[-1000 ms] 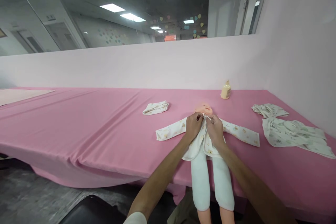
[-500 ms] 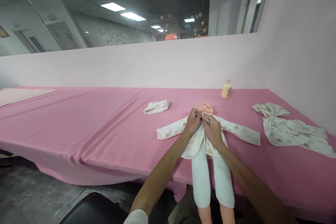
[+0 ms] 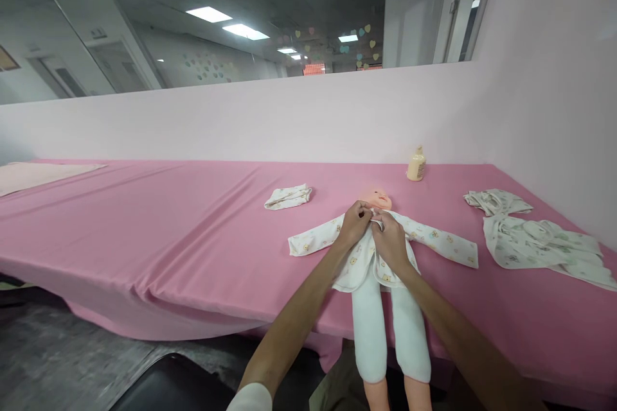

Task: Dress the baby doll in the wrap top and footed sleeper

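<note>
in the head view, my left grip (image 3: 354, 228) and my right grip (image 3: 389, 243) meet close together at the neckline of a white patterned shirt (image 3: 362, 262), fingers pinched on the cloth from either side; the exact fold between my fingertips is too small to make out. the shirt lies on a doll (image 3: 379, 199), whose head is just beyond my grips. one sleeve stretches out past each grip, and the open front hangs apart below them, over white trousers (image 3: 370, 337). the doll's legs reach off the near edge of the pink-covered tabletop (image 3: 202, 237) toward me. a folded cloth (image 3: 288, 197) lies beyond my left grip, a bottle (image 3: 416, 166) stands near the wall, and crumpled clothes (image 3: 540, 241) lie well to the right.
</note>
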The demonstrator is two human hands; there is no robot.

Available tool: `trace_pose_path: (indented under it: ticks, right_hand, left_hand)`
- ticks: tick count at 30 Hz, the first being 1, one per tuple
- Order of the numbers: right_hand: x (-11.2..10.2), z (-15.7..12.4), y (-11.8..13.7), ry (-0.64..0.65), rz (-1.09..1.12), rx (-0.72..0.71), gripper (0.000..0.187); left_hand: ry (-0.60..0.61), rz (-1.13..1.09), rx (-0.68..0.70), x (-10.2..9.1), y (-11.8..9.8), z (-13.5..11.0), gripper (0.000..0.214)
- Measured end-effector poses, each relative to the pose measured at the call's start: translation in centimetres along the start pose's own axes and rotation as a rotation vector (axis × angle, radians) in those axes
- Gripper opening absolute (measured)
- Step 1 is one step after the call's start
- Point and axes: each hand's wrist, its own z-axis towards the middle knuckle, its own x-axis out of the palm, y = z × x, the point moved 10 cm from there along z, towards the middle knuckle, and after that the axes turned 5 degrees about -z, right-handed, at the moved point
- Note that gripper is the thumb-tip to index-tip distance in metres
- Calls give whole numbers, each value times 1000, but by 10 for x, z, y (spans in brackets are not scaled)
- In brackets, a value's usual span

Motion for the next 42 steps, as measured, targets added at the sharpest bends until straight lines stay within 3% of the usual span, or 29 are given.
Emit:
trace_pose_path:
  ticks: [12, 20, 26, 36, 42]
  right_hand:
    - [1, 0, 1, -10, -73, -25, 17]
    - [4, -4, 7, -14, -210, -121, 23]
    - [4, -5, 10, -25, -178, -142, 23]
    - [8, -7, 10, 41, -205, -157, 22]
    - [5, -8, 7, 13, -135, -158, 21]
  left_hand:
    - [-11, -42, -9, 0, -1, -2, 13]
    - [-40, -146, -144, -4, 6, -3, 19]
    - [-49, -150, -188, -5, 11, -4, 21]
    - [-91, 83, -73, -8, -6, -4, 25]
    - [-54, -101, -168, -4, 6, 1, 24]
